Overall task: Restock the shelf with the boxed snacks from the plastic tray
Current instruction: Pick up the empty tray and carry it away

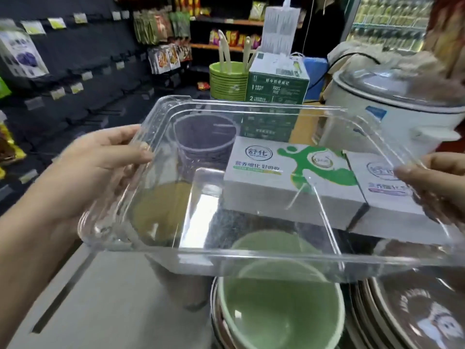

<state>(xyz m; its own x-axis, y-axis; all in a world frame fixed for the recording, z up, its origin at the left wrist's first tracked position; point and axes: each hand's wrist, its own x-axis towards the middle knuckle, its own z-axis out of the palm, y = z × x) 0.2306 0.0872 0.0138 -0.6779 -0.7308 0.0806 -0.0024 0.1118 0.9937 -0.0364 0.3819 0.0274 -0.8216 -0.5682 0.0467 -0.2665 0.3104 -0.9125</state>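
Clear plastic tray [264,258], held level above the worktop [105,303], nothing visible inside it. Left hand [100,167] closed on the tray's left rim, thumb over the edge; right hand [437,185] clasping the right rim, partly cut off by the frame. Seen through the tray: two white cartons [289,172], probably milk packs, and a green bowl [279,313] on stacked dishes. Dark shelf [83,59] at left, mostly bare.

Bare forearms, no sleeves, unadorned fingers [141,157]
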